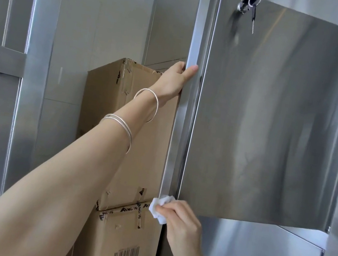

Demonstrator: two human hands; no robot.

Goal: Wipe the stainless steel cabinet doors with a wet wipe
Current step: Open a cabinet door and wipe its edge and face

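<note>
At the bottom of the steel door (197,32), right hand (181,225) pinches a crumpled white wipe (159,209); left hand (173,80) clasps its edge.

door (275,122) right | boxes (130,144) stacked left | keys (249,3) in door

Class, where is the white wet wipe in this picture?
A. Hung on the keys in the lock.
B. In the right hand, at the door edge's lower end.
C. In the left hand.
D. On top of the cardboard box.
B: the right hand pinches the wet wipe at the bottom of the door edge, while the left hand grips that edge higher up without a wipe.
</note>
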